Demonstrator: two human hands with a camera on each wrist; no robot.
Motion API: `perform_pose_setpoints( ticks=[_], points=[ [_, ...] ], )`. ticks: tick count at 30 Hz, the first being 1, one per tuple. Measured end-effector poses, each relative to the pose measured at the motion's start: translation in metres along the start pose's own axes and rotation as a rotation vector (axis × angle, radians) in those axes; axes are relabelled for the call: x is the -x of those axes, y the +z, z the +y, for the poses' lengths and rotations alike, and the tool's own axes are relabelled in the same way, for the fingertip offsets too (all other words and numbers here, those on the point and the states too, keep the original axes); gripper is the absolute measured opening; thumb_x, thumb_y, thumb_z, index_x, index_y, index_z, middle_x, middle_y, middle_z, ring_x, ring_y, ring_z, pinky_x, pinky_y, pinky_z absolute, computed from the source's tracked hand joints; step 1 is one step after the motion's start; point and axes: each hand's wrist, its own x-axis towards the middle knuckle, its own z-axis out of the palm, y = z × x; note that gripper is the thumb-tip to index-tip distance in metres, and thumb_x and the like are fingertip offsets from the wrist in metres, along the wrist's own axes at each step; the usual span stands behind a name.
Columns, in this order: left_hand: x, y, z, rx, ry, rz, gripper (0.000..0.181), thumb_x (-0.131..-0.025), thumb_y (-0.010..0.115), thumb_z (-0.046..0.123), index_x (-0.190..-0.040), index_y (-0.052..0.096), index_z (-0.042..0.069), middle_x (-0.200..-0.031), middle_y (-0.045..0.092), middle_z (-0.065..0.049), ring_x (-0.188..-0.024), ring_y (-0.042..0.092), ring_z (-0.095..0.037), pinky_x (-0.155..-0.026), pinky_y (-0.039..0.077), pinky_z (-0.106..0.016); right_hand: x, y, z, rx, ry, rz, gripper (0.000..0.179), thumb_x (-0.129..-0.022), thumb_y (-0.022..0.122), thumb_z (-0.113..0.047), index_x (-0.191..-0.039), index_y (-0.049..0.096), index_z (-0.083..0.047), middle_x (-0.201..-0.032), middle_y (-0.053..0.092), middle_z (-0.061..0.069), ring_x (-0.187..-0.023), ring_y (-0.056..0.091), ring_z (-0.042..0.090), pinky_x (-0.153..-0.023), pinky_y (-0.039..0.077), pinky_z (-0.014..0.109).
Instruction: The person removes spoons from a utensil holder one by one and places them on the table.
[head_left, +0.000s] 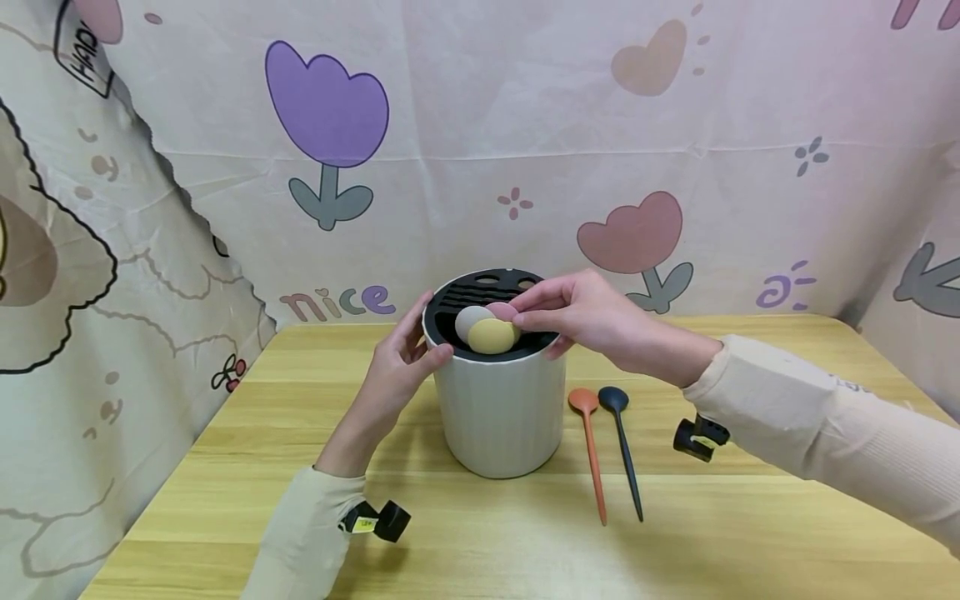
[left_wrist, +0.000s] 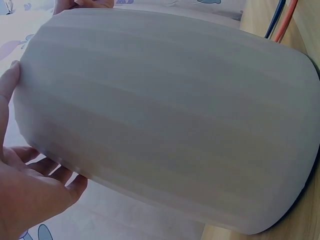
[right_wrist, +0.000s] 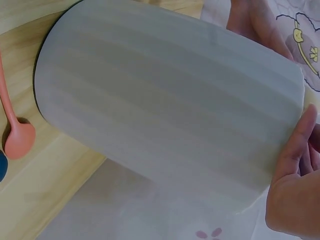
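a light wooden worktop (head_left: 495,533) with visible grain goes back to a printed cloth (head_left: 465,100), which hangs behind its far edge and along its left side; tulips, hearts and the word "nice" are on it. the white container (head_left: 498,417) stands upright around the middle between the left and right edges. in its top sits a black insert (head_left: 480,282) with slots and round holes. above this insert show a grey piece (head_left: 470,319), a yellow piece (head_left: 491,337) and a pink piece (head_left: 501,311), all smooth and rounded. the container's wall is softly ribbed. the left hand (head_left: 401,358) grips its rim at the left; the right hand (head_left: 585,312) pinches the pink piece with thumb and finger. toward the right edge lie an orange spoon (head_left: 591,450) and a dark blue spoon (head_left: 628,450), slim, matte, handles toward the near edge.
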Motion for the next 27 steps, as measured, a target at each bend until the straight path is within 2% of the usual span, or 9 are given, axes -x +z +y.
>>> perform_pose_setpoints(
  ticks=[8,14,21,27],
  points=[
    [-0.001,0.001,0.000,0.007,0.009,-0.009,0.093,-0.083,0.073,0.047,-0.154,0.025,0.010,-0.154,0.030,-0.006,-0.140,0.028,-0.018,-0.114,0.024,-0.038,-0.003,-0.008,-0.007,-0.014,-0.052,0.069,0.022,-0.091,0.066,-0.007,-0.110,0.068,0.004,-0.097,0.072,0.006,-0.095,0.060,0.018,-0.065,0.057,0.033],
    [-0.001,0.001,0.000,0.017,0.016,-0.011,0.096,-0.082,0.074,0.049,-0.154,0.025,0.008,-0.154,0.031,-0.007,-0.140,0.030,-0.017,-0.113,0.025,-0.034,-0.004,-0.016,-0.019,-0.056,-0.098,0.109,0.025,-0.085,0.069,0.001,-0.109,0.064,0.007,-0.090,0.070,0.003,-0.082,0.061,0.014,-0.064,0.055,0.028],
    [-0.002,0.002,0.000,0.024,0.013,-0.005,0.087,-0.086,0.073,0.037,-0.153,0.026,0.009,-0.153,0.033,-0.007,-0.139,0.031,-0.017,-0.112,0.027,-0.034,-0.003,-0.023,-0.037,0.051,-0.194,0.147,0.028,-0.085,0.074,-0.005,-0.110,0.065,0.004,-0.091,0.071,0.005,-0.076,0.063,0.013,-0.059,0.051,0.027],
    [-0.001,0.002,0.000,0.023,0.009,0.000,0.083,-0.088,0.072,0.032,-0.153,0.026,0.009,-0.153,0.033,-0.008,-0.139,0.031,-0.018,-0.112,0.026,-0.033,-0.004,-0.027,-0.043,0.107,-0.282,0.213,0.025,-0.086,0.073,-0.005,-0.109,0.067,0.002,-0.090,0.072,0.004,-0.065,0.058,0.012,-0.054,0.047,0.024]
  ],
)
